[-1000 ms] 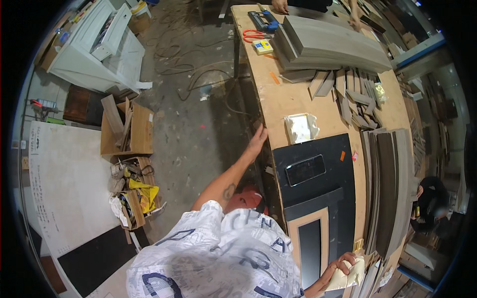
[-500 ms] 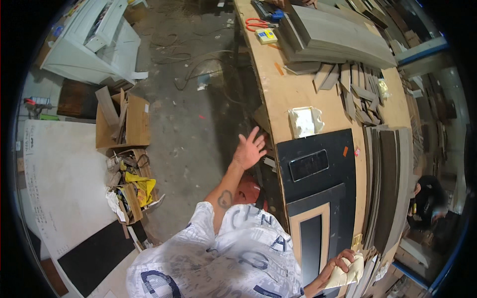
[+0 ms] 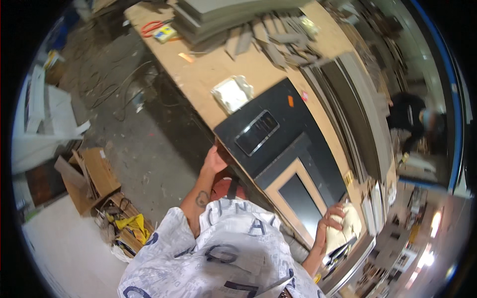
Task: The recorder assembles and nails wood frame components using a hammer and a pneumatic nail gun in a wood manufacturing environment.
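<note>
My right hand [image 3: 330,222] is closed on a soft cream-coloured pad [image 3: 351,224], at the near right end of the workbench. My left hand [image 3: 215,160] is at the bench's left edge, beside the corner of a black panel [image 3: 309,120]; its fingers are partly hidden and blurred. A dark smartphone [image 3: 257,132] lies on that panel. Between my hands is a rectangular frame [image 3: 274,191] with a light wood border around a dark inner panel. A white, ragged-edged square piece [image 3: 232,94] sits just beyond the black panel.
Long grey-brown boards [image 3: 355,109] are stacked along the bench's right side. Short offcuts [image 3: 278,39] and red-handled scissors [image 3: 151,28] lie farther off. On the left floor stands a cardboard box [image 3: 92,181] of scraps. Another person [image 3: 408,119] is at the right.
The view has turned, so the bench now slants across it. My left hand, spread in the air before, has come to the bench edge. My right hand still holds the cream pad.
</note>
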Tool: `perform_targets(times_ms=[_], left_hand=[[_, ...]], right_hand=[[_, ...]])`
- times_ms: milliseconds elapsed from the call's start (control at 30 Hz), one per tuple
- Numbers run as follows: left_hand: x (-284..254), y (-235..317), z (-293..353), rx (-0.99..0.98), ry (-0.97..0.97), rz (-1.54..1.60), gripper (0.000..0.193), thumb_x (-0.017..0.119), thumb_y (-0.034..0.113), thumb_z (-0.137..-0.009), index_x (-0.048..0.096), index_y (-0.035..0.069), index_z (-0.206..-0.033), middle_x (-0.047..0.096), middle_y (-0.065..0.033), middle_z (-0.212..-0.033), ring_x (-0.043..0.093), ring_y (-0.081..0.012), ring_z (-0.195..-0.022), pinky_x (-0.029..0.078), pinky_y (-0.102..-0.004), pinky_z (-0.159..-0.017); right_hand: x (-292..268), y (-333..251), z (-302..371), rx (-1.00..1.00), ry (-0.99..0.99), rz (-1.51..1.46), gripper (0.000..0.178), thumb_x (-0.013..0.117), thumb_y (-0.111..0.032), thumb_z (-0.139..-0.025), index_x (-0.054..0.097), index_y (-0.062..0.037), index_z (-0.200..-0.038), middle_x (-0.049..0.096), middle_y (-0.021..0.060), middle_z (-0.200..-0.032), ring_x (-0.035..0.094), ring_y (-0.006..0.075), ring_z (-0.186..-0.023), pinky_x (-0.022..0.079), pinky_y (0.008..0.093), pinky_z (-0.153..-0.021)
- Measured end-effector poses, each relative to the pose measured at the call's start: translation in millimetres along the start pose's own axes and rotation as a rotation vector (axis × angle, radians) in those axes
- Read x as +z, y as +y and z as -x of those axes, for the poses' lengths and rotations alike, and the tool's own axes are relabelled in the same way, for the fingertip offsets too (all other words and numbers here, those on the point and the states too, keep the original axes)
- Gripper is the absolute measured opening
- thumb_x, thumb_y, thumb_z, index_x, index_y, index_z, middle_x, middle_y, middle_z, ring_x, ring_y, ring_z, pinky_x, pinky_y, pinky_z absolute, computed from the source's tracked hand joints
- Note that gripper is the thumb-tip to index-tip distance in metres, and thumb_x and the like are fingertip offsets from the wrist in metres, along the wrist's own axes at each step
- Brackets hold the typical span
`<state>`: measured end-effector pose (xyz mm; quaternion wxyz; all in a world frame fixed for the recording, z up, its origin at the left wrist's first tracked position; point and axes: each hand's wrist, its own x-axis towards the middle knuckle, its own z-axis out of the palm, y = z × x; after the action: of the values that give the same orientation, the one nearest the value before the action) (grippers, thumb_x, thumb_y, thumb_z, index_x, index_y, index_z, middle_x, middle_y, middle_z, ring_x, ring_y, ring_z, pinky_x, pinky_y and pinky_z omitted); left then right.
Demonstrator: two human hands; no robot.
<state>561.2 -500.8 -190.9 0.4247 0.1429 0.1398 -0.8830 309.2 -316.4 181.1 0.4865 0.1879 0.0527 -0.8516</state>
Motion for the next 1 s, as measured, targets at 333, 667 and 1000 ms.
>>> perform_targets(times_ms=[333,667,1000], left_hand=[[104.9,-2.9,112.6,0.19,0.002,-0.312,0.041,0.067,0.02,-0.096,0.06,0.001,-0.132,0.068,-0.0082,-0.113,0.064,-0.0251,-0.113,0.054,-0.0401,-0.095],[200.3,-86.7,99.5,0.223,0.149,-1.082,0.019,0.065,0.019,-0.098,0.065,0.002,-0.106,0.06,-0.005,-0.084,0.062,-0.0175,-0.078,0.052,-0.0314,-0.071],[160.2,-143.2,-59.7,0.913,-0.044,-2.264,0.034,0.052,0.034,-0.102,0.058,0.004,-0.086,0.063,-0.0171,-0.081,0.063,-0.0401,-0.079,0.05,-0.0465,-0.069]], right_hand=[[-18.8,-42.3,15.8,-0.06,-0.015,-0.055,0.059,0.073,-0.011,-0.075,0.05,-0.0064,-0.13,0.05,0.0135,-0.122,0.059,0.0238,-0.1,0.06,0.033,-0.056],[-8.4,-93.6,13.1,0.125,-0.087,0.107,0.065,0.068,-0.036,-0.088,0.043,-0.0128,-0.144,0.042,0.0165,-0.143,0.053,0.0291,-0.118,0.061,0.0478,-0.071],[-87.7,-105.1,-47.0,0.224,0.401,1.023,0.057,0.061,-0.043,-0.095,0.053,-0.0047,-0.135,0.064,0.0189,-0.122,0.065,0.0298,-0.107,0.06,0.0409,-0.066]])
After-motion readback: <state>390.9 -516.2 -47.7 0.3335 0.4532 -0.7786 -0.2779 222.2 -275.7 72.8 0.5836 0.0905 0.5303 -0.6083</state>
